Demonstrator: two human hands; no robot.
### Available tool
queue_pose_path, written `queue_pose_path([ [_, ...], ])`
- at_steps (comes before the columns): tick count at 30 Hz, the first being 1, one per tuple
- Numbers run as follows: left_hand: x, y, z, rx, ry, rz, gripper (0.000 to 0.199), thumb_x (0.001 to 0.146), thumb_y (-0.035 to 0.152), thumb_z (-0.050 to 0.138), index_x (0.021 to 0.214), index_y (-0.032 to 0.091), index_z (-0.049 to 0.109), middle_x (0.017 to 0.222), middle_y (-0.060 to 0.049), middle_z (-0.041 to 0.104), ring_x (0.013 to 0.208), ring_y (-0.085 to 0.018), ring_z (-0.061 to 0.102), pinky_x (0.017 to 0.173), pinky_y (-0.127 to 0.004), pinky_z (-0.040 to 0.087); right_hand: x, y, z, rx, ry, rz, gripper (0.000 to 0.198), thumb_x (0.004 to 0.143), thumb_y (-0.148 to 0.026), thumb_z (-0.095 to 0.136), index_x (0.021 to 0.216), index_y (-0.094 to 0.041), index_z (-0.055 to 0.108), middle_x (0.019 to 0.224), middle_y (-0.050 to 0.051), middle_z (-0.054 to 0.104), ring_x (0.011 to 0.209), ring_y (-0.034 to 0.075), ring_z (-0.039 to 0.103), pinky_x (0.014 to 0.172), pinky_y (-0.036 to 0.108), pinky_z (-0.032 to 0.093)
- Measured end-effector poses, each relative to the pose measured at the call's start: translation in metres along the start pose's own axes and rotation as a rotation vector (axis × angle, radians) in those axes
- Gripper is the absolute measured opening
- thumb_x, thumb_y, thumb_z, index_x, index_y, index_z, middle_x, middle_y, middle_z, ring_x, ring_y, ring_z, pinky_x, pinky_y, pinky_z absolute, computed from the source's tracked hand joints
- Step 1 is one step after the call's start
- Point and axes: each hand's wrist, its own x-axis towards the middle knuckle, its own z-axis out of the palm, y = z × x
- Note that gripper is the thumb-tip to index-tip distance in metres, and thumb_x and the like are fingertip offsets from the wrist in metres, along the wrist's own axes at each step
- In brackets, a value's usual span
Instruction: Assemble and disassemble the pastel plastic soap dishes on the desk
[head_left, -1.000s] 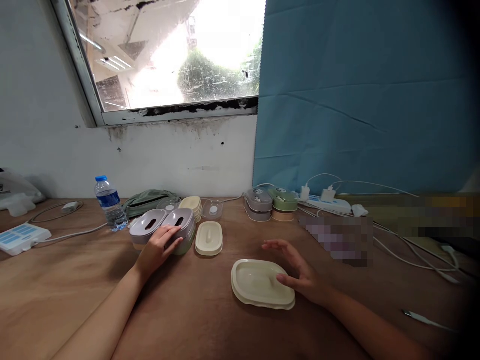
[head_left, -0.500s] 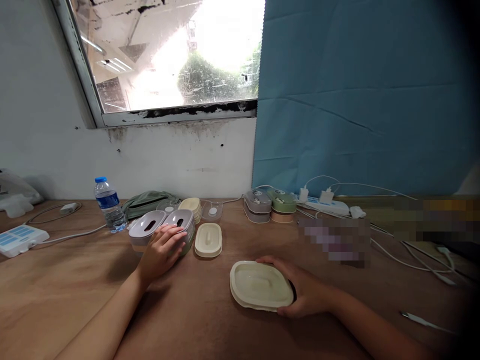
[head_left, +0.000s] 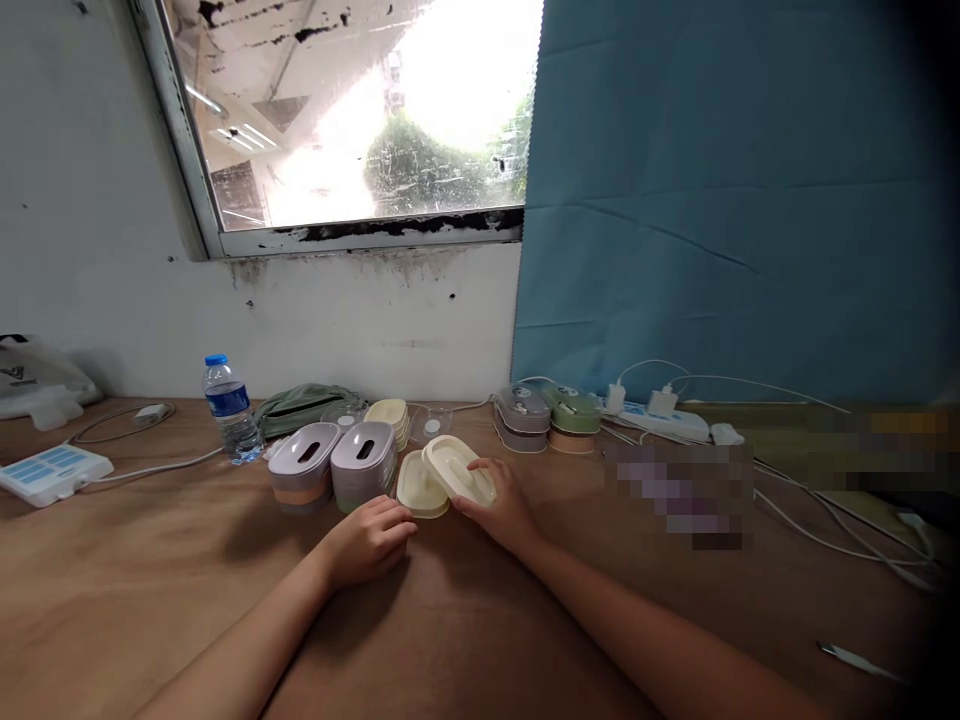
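My right hand (head_left: pixel 501 508) grips a cream oval lid (head_left: pixel 459 468) by its right edge. The lid is tilted and overlaps another cream lid (head_left: pixel 417 487) lying on the table. My left hand (head_left: pixel 373 538) is beside the lower lid, its fingers loosely bent and the fingertips at the near left edge; whether they touch it I cannot tell. Just beyond the left hand stand two lilac-topped oval boxes, a left one (head_left: pixel 304 452) with an orange band and a right one (head_left: pixel 364 450), each with a dark slot on top.
Behind the boxes are a stack of cream pieces (head_left: pixel 388 412), a clear lid (head_left: pixel 431 426) and a green pouch (head_left: pixel 304 405). A water bottle (head_left: pixel 231 410) stands at left. Grey (head_left: pixel 522 415) and green (head_left: pixel 572 415) boxes stand at back right, near a power strip (head_left: pixel 675 424) and white cables.
My right hand has carried its lid left and away from me, onto the lid on the table. My left hand has left the lilac box and come nearer, beside that lower lid.
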Motion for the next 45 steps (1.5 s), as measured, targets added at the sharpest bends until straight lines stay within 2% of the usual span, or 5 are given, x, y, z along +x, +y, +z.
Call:
queue_pose_path([
  [7, -0.003, -0.004, 0.002, -0.091, -0.009, -0.054, 0.021, 0.080, 0.011, 0.039, 0.093, 0.013, 0.056, 0.088, -0.008, 0.060, 0.079, -0.015, 0.052, 0.073, -0.028, 0.044, 0.015, -0.015, 0.041, -0.173, 0.124, -0.007, 0.037, 0.052, -0.034, 0.068, 0.084, -0.021, 0.055, 0.103, 0.007, 0.053, 0.094, 0.025, 0.049, 0.083, 0.035, 0.036],
  [18, -0.003, -0.005, 0.004, -0.143, -0.090, -0.146, 0.021, 0.080, 0.012, 0.037, 0.086, 0.015, 0.057, 0.087, -0.007, 0.060, 0.084, -0.015, 0.054, 0.076, -0.026, 0.045, 0.014, -0.027, 0.048, -0.361, 0.140, -0.037, 0.033, 0.055, -0.044, 0.066, 0.079, -0.023, 0.057, 0.085, 0.002, 0.057, 0.076, 0.020, 0.049, 0.072, 0.032, 0.033],
  [25, -0.003, -0.005, 0.002, -0.172, -0.116, -0.180, 0.020, 0.078, 0.011, 0.039, 0.086, 0.016, 0.058, 0.094, -0.007, 0.060, 0.091, -0.015, 0.054, 0.081, -0.026, 0.044, 0.009, -0.026, 0.036, -0.245, 0.003, -0.099, 0.039, 0.055, -0.045, 0.067, 0.086, -0.024, 0.058, 0.091, 0.005, 0.057, 0.084, 0.022, 0.052, 0.075, 0.034, 0.038],
  [33, -0.004, -0.006, 0.002, -0.196, -0.130, -0.205, 0.020, 0.079, 0.011, 0.039, 0.083, 0.017, 0.057, 0.094, -0.006, 0.059, 0.088, -0.014, 0.055, 0.079, -0.025, 0.044, -0.003, -0.015, 0.015, 0.021, -0.156, -0.213, 0.043, 0.056, -0.017, 0.063, 0.098, -0.021, 0.055, 0.107, 0.006, 0.051, 0.101, 0.021, 0.049, 0.088, 0.033, 0.038],
  [45, -0.005, -0.006, 0.004, -0.228, -0.188, -0.080, 0.021, 0.079, 0.012, 0.038, 0.089, 0.018, 0.057, 0.087, -0.005, 0.062, 0.083, -0.014, 0.057, 0.076, -0.025, 0.044, -0.001, -0.014, 0.023, 0.127, -0.153, -0.221, 0.025, 0.062, -0.008, 0.056, 0.083, -0.020, 0.060, 0.105, 0.006, 0.052, 0.099, 0.018, 0.052, 0.085, 0.030, 0.041],
])
